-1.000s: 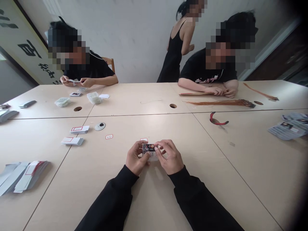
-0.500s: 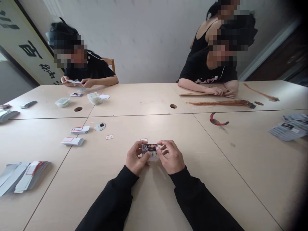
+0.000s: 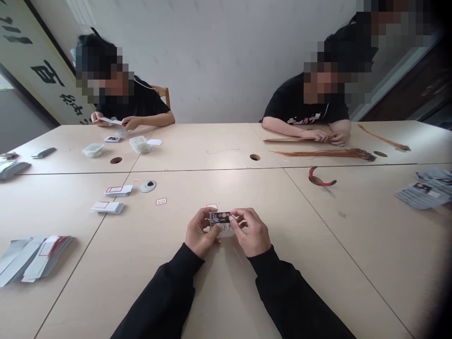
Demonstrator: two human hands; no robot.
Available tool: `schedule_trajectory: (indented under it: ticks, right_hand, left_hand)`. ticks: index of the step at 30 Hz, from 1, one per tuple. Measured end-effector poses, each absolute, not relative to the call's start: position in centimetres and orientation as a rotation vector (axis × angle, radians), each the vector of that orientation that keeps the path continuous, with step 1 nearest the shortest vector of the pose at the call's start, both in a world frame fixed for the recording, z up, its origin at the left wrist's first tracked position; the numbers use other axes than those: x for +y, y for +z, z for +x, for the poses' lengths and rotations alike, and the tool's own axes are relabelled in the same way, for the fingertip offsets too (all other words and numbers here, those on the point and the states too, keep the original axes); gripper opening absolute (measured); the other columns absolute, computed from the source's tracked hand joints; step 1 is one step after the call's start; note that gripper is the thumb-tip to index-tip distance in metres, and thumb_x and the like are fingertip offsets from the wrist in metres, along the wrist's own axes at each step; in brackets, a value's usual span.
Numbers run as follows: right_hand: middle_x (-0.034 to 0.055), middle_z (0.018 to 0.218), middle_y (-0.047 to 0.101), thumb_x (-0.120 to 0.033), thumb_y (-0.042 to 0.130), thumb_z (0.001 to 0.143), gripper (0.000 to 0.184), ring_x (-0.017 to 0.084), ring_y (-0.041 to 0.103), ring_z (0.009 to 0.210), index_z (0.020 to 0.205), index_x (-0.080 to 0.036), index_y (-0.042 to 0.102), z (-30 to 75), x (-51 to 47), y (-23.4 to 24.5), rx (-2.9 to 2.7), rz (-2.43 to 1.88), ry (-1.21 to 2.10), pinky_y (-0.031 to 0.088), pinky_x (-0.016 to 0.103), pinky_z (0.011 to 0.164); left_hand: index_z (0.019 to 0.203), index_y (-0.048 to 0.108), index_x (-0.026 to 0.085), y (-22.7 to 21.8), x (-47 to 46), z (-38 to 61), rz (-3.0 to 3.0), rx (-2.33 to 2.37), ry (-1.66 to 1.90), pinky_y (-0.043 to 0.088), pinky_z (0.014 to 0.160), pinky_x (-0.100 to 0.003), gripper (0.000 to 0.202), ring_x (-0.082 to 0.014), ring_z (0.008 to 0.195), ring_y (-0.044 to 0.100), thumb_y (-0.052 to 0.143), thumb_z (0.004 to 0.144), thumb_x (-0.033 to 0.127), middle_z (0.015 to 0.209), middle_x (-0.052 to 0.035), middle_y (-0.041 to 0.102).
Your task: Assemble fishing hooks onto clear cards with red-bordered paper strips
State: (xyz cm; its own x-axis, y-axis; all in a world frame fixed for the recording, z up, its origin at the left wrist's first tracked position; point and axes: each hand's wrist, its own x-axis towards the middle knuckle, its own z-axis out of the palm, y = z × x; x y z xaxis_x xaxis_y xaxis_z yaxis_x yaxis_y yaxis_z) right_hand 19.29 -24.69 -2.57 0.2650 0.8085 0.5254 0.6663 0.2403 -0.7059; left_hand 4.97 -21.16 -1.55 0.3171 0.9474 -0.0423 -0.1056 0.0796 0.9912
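Note:
Low over the middle of the beige table [image 3: 226,292], my left hand [image 3: 199,233] and my right hand [image 3: 251,231] together pinch a small clear packet [image 3: 221,223] with a dark printed card at its top. Left fingers grip its left edge, right fingers curl over its right edge. Both sleeves are black. A small white sticker with a red border [image 3: 212,206] lies on the table just beyond the packet.
Stacks of white cards [image 3: 118,190] [image 3: 107,207], a round white disc [image 3: 147,186] and a loose sticker [image 3: 161,201] lie to my left. Grey leaflets [image 3: 33,258] fan at far left, more [image 3: 422,191] at right. Red scissors [image 3: 320,178] and brown cords [image 3: 325,151] sit before a seated person; another sits at the back left.
My hands and the packet have barely shifted. The standing person in black has walked from the back middle to the far right, behind the seated person.

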Motion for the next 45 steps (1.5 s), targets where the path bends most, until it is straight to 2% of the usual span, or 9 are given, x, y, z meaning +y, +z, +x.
schedule_trajectory:
  ticks: [12, 17, 22, 26, 30, 37, 41, 45]
  right_hand:
    - [0.0043, 0.087, 0.060, -0.024, 0.052, 0.087, 0.011, 0.011, 0.058, 0.064, 0.091, -0.018, 0.060, 19.35, -24.57, -2.75, -1.436, -1.483, 0.201, 0.053, 0.022, 0.052]
    - [0.0035, 0.083, 0.060, -0.024, 0.051, 0.087, 0.009, 0.011, 0.058, 0.064, 0.085, -0.018, 0.058, 19.22, -24.61, -2.80, -1.438, -1.472, 0.217, 0.053, 0.022, 0.052]
    - [0.0049, 0.087, 0.063, -0.024, 0.051, 0.087, 0.020, 0.012, 0.060, 0.065, 0.103, -0.018, 0.061, 19.26, -24.70, -2.70, -1.442, -1.485, 0.169, 0.055, 0.024, 0.054]
    - [0.0069, 0.096, 0.066, -0.021, 0.047, 0.090, 0.022, 0.014, 0.065, 0.075, 0.101, -0.019, 0.066, 19.22, -24.81, -2.63, -1.505, -1.474, 0.106, 0.059, 0.025, 0.060]
    - [0.0068, 0.097, 0.068, -0.018, 0.047, 0.090, 0.024, 0.015, 0.066, 0.082, 0.102, -0.019, 0.067, 19.10, -24.81, -2.64, -1.536, -1.443, 0.055, 0.060, 0.026, 0.063]
    - [0.0053, 0.086, 0.068, -0.021, 0.050, 0.088, 0.015, 0.013, 0.064, 0.066, 0.093, -0.018, 0.065, 19.20, -24.69, -2.60, -1.454, -1.474, 0.079, 0.058, 0.024, 0.054]
    - [0.0057, 0.087, 0.068, -0.022, 0.050, 0.089, 0.016, 0.012, 0.064, 0.065, 0.094, -0.016, 0.064, 19.30, -24.56, -2.66, -1.465, -1.489, 0.038, 0.057, 0.022, 0.055]
    - [0.0050, 0.084, 0.069, -0.022, 0.049, 0.090, 0.016, 0.012, 0.064, 0.064, 0.089, -0.017, 0.065, 19.40, -24.47, -2.52, -1.502, -1.511, -0.027, 0.056, 0.021, 0.056]
  left_hand:
    - [0.104, 0.050, 0.017, -1.34, -21.16, 4.94, 1.200, 0.934, 0.956, 0.053, 0.040, -0.022, 0.041, -0.0184, 0.079, 0.057, 0.067, 0.068, 0.026, 0.095, -0.0077, 0.061]
    - [0.103, 0.051, 0.017, -1.23, -21.24, 4.99, 1.196, 0.928, 0.968, 0.054, 0.040, -0.022, 0.040, -0.0182, 0.079, 0.057, 0.067, 0.068, 0.026, 0.093, -0.0071, 0.062]
    - [0.104, 0.051, 0.017, -1.39, -21.14, 5.00, 1.194, 0.939, 0.979, 0.053, 0.039, -0.022, 0.042, -0.0193, 0.080, 0.059, 0.068, 0.067, 0.027, 0.097, -0.0084, 0.062]
    - [0.105, 0.051, 0.017, -1.56, -21.07, 4.99, 1.186, 0.938, 0.978, 0.054, 0.039, -0.023, 0.043, -0.0198, 0.081, 0.059, 0.068, 0.067, 0.027, 0.098, -0.0089, 0.061]
    - [0.104, 0.051, 0.017, -1.59, -21.15, 5.04, 1.171, 0.957, 1.000, 0.053, 0.039, -0.021, 0.041, -0.0193, 0.080, 0.059, 0.067, 0.068, 0.027, 0.094, -0.0080, 0.061]
    - [0.104, 0.051, 0.018, -1.67, -21.13, 4.99, 1.193, 0.933, 0.991, 0.053, 0.039, -0.022, 0.041, -0.0177, 0.077, 0.058, 0.068, 0.068, 0.028, 0.094, -0.0069, 0.061]
    - [0.104, 0.052, 0.018, -1.73, -21.17, 5.07, 1.206, 0.938, 1.006, 0.052, 0.039, -0.021, 0.042, -0.0190, 0.080, 0.060, 0.069, 0.067, 0.030, 0.099, -0.0077, 0.062]
    - [0.103, 0.053, 0.018, -2.05, -21.24, 5.18, 1.280, 0.949, 1.035, 0.051, 0.038, -0.020, 0.038, -0.0176, 0.076, 0.060, 0.065, 0.070, 0.028, 0.097, -0.0079, 0.063]
